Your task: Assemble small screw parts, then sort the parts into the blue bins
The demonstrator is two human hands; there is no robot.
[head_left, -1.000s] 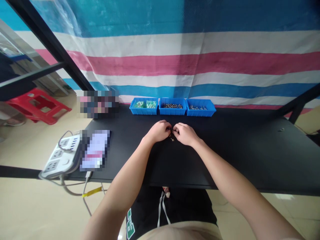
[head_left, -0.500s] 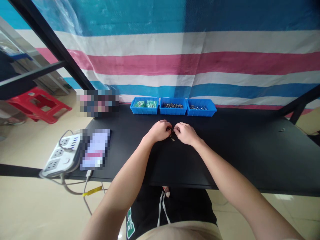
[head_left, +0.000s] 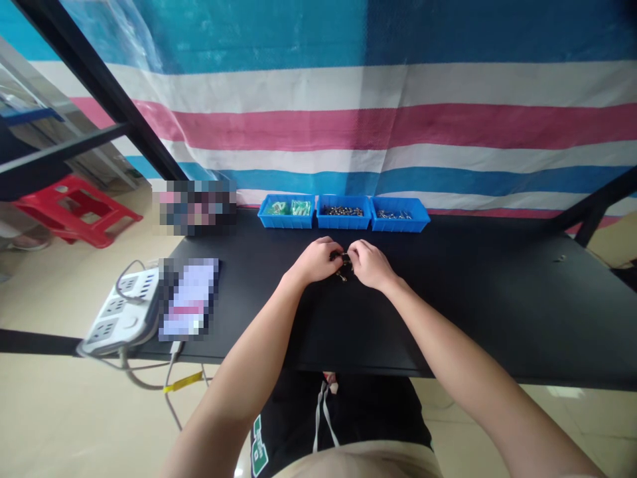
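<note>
Over the middle of the black table (head_left: pixel 478 292), my left hand (head_left: pixel 320 260) is closed, its fingertips pinching a small dark piece with shiny metal bits (head_left: pixel 345 259). Close on its right, my right hand (head_left: pixel 371 264) has its fingers bent together at the other side of the same piece. A brassy metal end (head_left: pixel 343 278) shows just below the fingertips. The fingers cover much of the piece, and its exact kind is too small to make out.
Three blue bins stand in a row behind my hands: one with green-and-white packets (head_left: pixel 301 208), one with small metal parts (head_left: pixel 343 211), one with screw-like pieces (head_left: pixel 395 214). Leftward lie a blurred-out flat device (head_left: pixel 192 299) and a white power strip (head_left: pixel 119 311). Tiny bits (head_left: pixel 560 258) lie far right.
My right hand has shifted slightly right, widening the gap between my fingertips, so more of the dark piece shows. My left hand stays nearly in place.
</note>
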